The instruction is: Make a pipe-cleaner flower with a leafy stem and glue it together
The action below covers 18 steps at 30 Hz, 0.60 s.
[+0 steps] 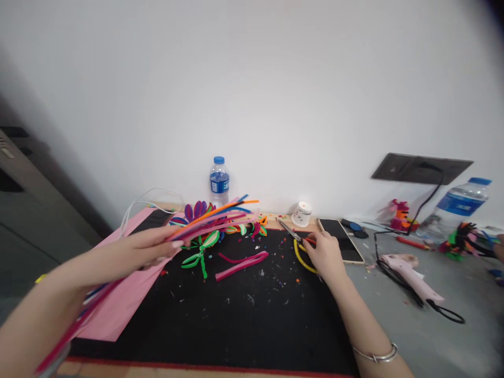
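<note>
A bundle of long fuzzy craft stems (220, 217), pink, orange and blue, is gripped in my left hand (157, 247) over the left part of the black mat (244, 325). My right hand (323, 253) rests at the scissors (289, 229), its fingers around their red and black handle area. A yellow stem (301, 258) curves out beside that hand. Folded pink and magenta stems (242, 265) lie on the mat between my hands. Near my left fingertips is a green looped stem shape (201, 254), with purple loops (196, 211) behind it.
Pink paper (118, 310) lies at the left. Along the wall stand a water bottle (219, 181) and a paper cup (302, 214). A phone (342, 240), a pink glue gun (413, 278) with black cord, a red figure (400, 215) and another bottle (460, 205) are at the right.
</note>
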### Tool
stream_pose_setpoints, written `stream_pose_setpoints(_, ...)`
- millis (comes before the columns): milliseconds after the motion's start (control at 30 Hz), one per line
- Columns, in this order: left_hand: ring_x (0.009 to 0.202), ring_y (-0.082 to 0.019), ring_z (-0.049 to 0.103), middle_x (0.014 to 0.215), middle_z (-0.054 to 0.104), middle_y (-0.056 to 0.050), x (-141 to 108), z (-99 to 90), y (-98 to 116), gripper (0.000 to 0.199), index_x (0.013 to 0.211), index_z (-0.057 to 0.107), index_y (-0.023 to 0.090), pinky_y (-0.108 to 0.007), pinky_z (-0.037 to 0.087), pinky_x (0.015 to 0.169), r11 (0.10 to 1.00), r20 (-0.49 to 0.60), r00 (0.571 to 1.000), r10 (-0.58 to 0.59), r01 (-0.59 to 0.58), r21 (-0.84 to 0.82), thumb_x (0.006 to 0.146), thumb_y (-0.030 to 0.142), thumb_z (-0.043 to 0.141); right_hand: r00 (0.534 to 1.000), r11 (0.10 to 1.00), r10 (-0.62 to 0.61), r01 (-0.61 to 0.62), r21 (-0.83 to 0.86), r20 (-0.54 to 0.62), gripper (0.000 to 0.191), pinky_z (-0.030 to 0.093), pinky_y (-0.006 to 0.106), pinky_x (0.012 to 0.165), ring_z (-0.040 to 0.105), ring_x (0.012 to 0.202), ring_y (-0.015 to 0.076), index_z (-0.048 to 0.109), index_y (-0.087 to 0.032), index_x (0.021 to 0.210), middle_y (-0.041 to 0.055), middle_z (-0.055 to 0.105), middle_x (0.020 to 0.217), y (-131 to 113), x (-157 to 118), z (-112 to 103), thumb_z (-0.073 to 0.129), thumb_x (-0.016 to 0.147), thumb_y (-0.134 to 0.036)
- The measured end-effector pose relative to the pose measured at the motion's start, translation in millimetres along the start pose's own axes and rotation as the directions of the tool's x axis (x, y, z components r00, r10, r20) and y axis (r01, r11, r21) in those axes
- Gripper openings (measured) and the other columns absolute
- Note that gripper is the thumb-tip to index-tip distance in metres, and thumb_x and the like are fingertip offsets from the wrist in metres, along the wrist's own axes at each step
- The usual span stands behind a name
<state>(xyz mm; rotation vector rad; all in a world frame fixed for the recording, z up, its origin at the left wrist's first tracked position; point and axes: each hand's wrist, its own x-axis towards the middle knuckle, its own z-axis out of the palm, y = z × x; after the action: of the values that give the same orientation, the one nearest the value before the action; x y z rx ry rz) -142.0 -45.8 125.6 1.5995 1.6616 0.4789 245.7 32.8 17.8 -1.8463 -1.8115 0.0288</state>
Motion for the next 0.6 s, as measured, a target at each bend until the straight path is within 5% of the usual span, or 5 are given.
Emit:
stream_pose_setpoints(100,0.05,-0.006,0.028,0.062,0.033,0.005,15,31.9,22,0.029,0.092,0.05,0.021,-0.017,0.025,0.045,0.939,0.315,0.932,0.181,-0.068,-0.338,0.079,0.046,0.046,0.997,0.921,-0.064,0.038,0.387,0.054,0.019,0.042,0.029,0.065,0.054,0.069,0.0168,0.059,-0.015,0.083,0.0063,0.06,0.077,-19,-6,-5,0.053,0.074,-0.03)
stream_pose_setpoints(233,0.046,-0.004,0.02,0.063,0.032,0.006,39,75.4,45,0.027,0.092,0.046,0.019,-0.017,0.016,0.041,0.879,0.487,0.832,0.266,-0.002,-0.477,0.079,0.043,0.047,0.859,0.517,-0.267,-0.255,0.817,0.437,0.028,0.037,0.022,0.046,0.046,0.047,0.0084,0.058,-0.016,0.091,0.0,0.057,0.067,-43,-20,-2,0.055,0.075,-0.038)
stream_pose_setpoints(300,0.045,-0.003,0.021,0.064,0.034,0.006,50,95.7,50,0.026,0.09,0.046,0.019,-0.017,0.016,0.041,0.858,0.534,0.79,0.302,0.019,-0.514,0.078,0.042,0.049,0.836,0.321,-0.296,-0.37,0.872,0.463,0.028,0.034,0.02,0.042,0.044,0.045,0.0071,0.058,-0.016,0.08,0.0,0.057,0.064,-48,-25,2,0.056,0.074,-0.043)
stream_pose_setpoints(400,0.042,-0.003,0.021,0.061,0.034,0.007,64,119.0,48,0.025,0.09,0.047,0.019,-0.016,0.016,0.04,0.861,0.64,0.711,0.292,0.095,-0.499,0.078,0.04,0.05,0.884,0.115,-0.166,-0.424,0.898,0.438,0.032,0.032,0.019,0.039,0.039,0.04,0.0059,0.051,-0.016,0.064,-0.0025,0.051,0.054,-45,-23,5,0.058,0.073,-0.046)
stream_pose_setpoints(600,0.042,-0.002,0.019,0.059,0.033,0.007,72,135.9,32,0.025,0.091,0.049,0.02,-0.016,0.013,0.039,0.841,0.748,0.605,0.273,0.228,-0.491,0.076,0.039,0.054,0.911,0.041,-0.012,-0.411,0.911,0.411,0.03,0.022,0.017,0.035,0.029,0.036,0.0033,0.046,-0.017,0.063,-0.0071,0.04,0.045,-32,-13,5,0.065,0.07,-0.039)
